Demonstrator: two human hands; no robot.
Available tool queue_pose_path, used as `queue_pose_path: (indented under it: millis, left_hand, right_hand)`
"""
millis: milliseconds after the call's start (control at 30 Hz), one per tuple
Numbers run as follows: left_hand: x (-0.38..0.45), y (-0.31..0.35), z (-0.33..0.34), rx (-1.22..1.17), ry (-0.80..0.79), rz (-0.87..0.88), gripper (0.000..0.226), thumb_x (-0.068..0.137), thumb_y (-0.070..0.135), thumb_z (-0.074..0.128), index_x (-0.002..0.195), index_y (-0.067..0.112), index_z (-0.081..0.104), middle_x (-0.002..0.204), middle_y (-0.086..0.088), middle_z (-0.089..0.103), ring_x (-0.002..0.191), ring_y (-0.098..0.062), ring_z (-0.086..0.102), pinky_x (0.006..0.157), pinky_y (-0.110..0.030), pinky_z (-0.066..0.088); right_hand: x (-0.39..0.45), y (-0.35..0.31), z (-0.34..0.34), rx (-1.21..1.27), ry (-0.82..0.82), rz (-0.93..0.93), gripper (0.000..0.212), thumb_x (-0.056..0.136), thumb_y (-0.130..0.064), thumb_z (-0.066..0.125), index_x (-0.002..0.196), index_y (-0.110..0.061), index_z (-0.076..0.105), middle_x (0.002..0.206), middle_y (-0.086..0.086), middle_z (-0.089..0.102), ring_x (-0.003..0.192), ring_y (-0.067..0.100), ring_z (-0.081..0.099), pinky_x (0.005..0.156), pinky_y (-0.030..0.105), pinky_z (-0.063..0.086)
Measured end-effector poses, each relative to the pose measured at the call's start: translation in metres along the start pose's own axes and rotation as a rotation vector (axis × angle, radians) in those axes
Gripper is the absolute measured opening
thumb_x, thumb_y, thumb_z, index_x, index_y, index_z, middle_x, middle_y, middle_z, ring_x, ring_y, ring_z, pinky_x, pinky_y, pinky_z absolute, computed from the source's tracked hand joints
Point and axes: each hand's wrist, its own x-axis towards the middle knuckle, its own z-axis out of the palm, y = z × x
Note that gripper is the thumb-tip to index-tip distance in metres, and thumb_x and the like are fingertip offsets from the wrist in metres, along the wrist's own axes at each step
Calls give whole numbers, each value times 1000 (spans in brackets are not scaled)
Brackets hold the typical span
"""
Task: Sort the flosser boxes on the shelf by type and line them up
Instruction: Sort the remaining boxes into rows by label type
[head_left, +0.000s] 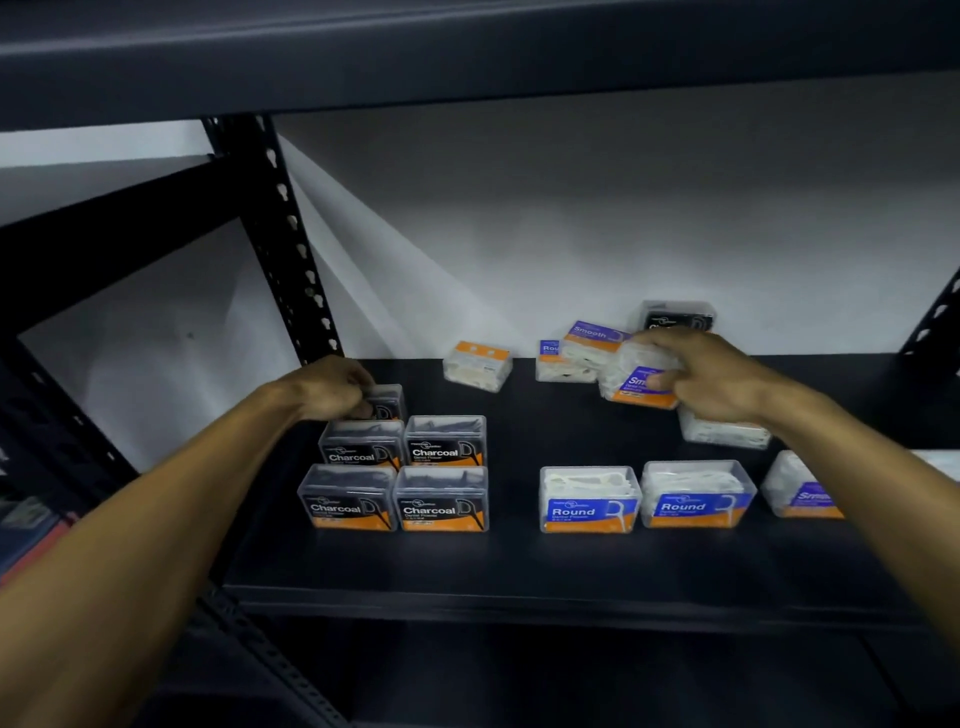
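Black Charcoal box (387, 402) sits gripped under the left hand (332, 387), behind the Charcoal rows (400, 473). Rightward, the right hand (706, 379) pinches a tilted Smooth box (636, 387); its row-mate Smooth box (802, 493) lies nearer, below that wrist.

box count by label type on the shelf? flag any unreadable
Charcoal: 6 — four in front, one under the left hand, one at the back
Round: 3
Smooth: 3
Unreadable: 2
Total: 14
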Motion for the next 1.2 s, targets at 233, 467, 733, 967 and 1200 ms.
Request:
queue_pose_path:
  millis: [233, 467, 733, 967, 1200]
  left_hand:
    - [-13, 57, -5, 21, 296, 187, 47, 90, 32, 63, 134, 25, 51, 139, -3, 52, 120, -25, 53, 98, -34, 41]
    - [-56, 177, 72, 112, 131, 746, 40, 90, 53, 56, 123, 31, 59, 125, 14, 58, 114, -6, 52, 96, -24, 39]
    - [-75, 230, 129, 318, -95, 922, 58, 84, 58, 61, 135, 36, 46, 126, 17, 56, 110, -3, 53, 95, -35, 46]
    - [-76, 237, 131, 350, -122, 916, 57, 85, 50, 64, 136, 36, 45, 121, 19, 59, 104, -2, 55, 91, -35, 49]
    - [-73, 236, 129, 370, -139, 890, 59, 84, 50, 65, 137, 36, 43, 124, 17, 57, 106, -3, 55, 92, -36, 49]
  right_hand:
    - [-13, 13, -27, -8, 77, 40, 57, 85, -8, 62, 136, -28, 45, 138, 1, 50, 119, 21, 51, 102, 37, 42]
    - [-40, 54, -58, -47, 122, 138, 48, 83, -27, 69, 127, -29, 51, 126, -1, 57, 109, 19, 55, 93, 42, 48]
    - [-75, 99, -80, -216, 77, 259, 41, 81, -27, 68, 120, -37, 61, 107, -6, 55, 108, 21, 53, 95, 46, 45]
    - [-76, 105, -76, -171, -66, 189, 43, 79, -9, 63, 115, -32, 65, 103, -12, 58, 99, 14, 57, 89, 38, 50]
    - [-62, 103, -65, -255, -159, 167, 43, 81, -13, 67, 120, -28, 64, 119, -6, 57, 105, 17, 55, 89, 36, 49]
